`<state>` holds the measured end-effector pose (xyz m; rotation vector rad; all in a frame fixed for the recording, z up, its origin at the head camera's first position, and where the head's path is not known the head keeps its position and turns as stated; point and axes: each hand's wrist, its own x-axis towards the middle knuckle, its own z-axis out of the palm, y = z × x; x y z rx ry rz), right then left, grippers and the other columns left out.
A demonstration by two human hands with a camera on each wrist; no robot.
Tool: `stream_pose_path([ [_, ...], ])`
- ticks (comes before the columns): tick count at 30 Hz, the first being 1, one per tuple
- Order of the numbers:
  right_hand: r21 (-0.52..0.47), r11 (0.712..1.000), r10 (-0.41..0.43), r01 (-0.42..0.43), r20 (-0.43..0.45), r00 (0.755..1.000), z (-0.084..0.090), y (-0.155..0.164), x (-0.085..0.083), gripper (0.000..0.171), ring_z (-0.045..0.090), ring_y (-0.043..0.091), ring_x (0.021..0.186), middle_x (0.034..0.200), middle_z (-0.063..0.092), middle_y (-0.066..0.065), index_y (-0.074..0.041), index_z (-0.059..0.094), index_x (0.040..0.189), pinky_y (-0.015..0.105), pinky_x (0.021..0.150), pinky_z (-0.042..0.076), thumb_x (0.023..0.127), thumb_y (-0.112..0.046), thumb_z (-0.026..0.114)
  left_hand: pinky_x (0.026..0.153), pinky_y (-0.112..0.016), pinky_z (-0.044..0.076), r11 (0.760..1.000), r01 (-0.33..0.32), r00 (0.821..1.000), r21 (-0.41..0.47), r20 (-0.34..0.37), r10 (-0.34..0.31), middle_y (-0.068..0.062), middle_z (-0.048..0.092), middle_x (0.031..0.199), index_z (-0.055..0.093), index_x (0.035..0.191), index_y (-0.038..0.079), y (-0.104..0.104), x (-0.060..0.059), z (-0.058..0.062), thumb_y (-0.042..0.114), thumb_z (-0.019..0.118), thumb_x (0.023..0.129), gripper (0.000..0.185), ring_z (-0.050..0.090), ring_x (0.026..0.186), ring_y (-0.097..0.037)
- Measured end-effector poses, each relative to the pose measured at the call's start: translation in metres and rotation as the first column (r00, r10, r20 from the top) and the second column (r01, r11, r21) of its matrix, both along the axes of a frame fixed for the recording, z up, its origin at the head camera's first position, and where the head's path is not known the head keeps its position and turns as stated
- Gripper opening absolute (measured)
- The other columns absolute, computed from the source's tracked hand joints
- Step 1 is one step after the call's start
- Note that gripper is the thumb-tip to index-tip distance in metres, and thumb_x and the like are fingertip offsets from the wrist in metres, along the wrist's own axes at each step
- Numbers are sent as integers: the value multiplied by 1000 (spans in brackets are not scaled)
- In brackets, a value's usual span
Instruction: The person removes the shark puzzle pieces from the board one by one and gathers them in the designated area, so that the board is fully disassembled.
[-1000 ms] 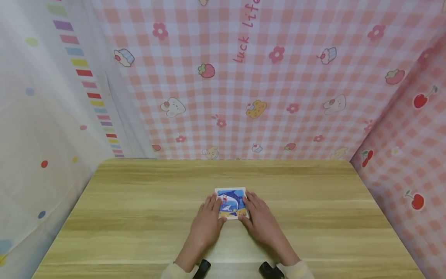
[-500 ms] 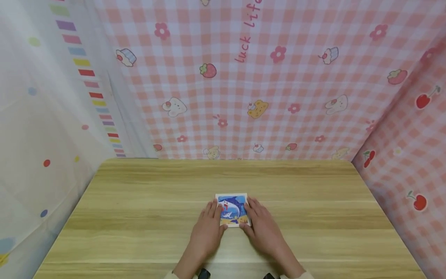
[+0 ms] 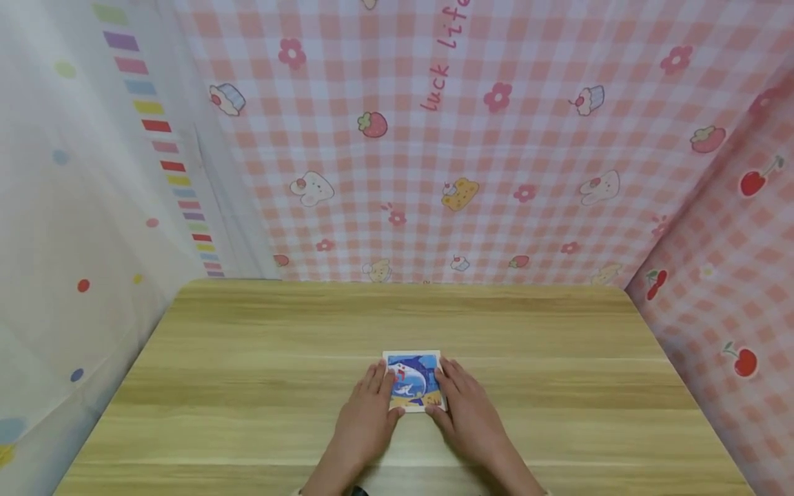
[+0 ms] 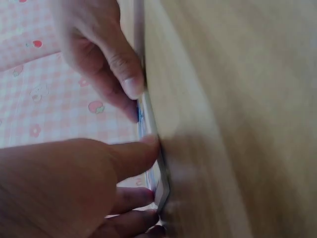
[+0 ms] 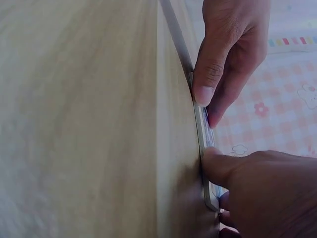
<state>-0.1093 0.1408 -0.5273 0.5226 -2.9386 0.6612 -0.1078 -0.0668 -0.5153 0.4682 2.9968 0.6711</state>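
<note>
A small square picture board (image 3: 414, 382) with a white border lies flat on the wooden table; its picture shows a blue and white shark-like sea animal over yellow sand. My left hand (image 3: 367, 412) holds its left side, fingers along that edge and thumb at the near left corner. On the opposite side my right hand (image 3: 466, 413) grips it the same way, thumb at the near right corner. Both wrist views look along the tabletop at the board's thin pale edge (image 4: 148, 116), with the two thumbs against it. The fingers cover parts of the left and right borders.
The wooden table (image 3: 248, 386) has rounded far corners. Behind it hangs a pink checked cloth (image 3: 409, 158) with printed fruit and animals. A white dotted cloth (image 3: 74, 241) borders the left side, and a cherry-print cloth (image 3: 744, 275) the right.
Both hands have slid the picture board a short way toward the near edge of the table, keeping their hold on its sides. The head view has shifted slightly.
</note>
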Motion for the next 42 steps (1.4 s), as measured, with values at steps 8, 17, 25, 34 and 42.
stream_pose_path([
  [8, -147, 987, -43, 56, 92, 995, 5, 10, -8, 58, 46, 31, 145, 155, 51, 8, -7, 62, 140, 52, 121, 38, 90, -31, 78, 102, -53, 55, 995, -28, 997, 99, -63, 35, -20, 61, 143, 70, 127, 3, -9, -9, 4, 28, 74, 92, 43, 62, 129, -38],
  [17, -276, 960, -31, 54, 86, 996, 5, 16, -26, 45, 52, 31, 138, 145, 60, 9, -6, 67, 132, 53, 119, 40, 90, -20, 78, 102, -44, 57, 991, 52, 985, 121, -169, -31, -7, 70, 122, 76, 112, 12, -1, -20, 12, 26, 75, 91, 25, 65, 118, -26],
  [25, -276, 960, -36, 47, 46, 998, 7, 11, -44, 39, 56, 32, 131, 138, 65, 10, -5, 69, 127, 54, 113, 46, 91, -17, 77, 123, -55, 35, 974, 213, 977, 82, -41, -211, -12, 45, 159, 64, 140, 18, 7, -29, 13, 36, 72, 95, 48, 28, 155, -39],
  [34, -268, 962, -40, 48, 33, 999, 1, 10, -53, 24, 57, 23, 116, 124, 70, 3, -9, 76, 114, 47, 101, 52, 90, -12, 77, 125, -56, 31, 963, 269, 957, 35, 104, -271, -8, 29, 170, 50, 153, 30, 4, -30, 2, 44, 70, 95, 63, 20, 159, -37],
  [42, -255, 967, -22, 16, -20, 1000, -1, 13, -58, 21, 59, 23, 112, 122, 71, 3, -9, 76, 110, 45, 96, 53, 90, -11, 77, 125, -54, 30, 958, 283, 955, 43, 85, -286, -9, 30, 169, 55, 149, 26, 4, -32, 0, 42, 69, 96, 58, 21, 158, -38],
])
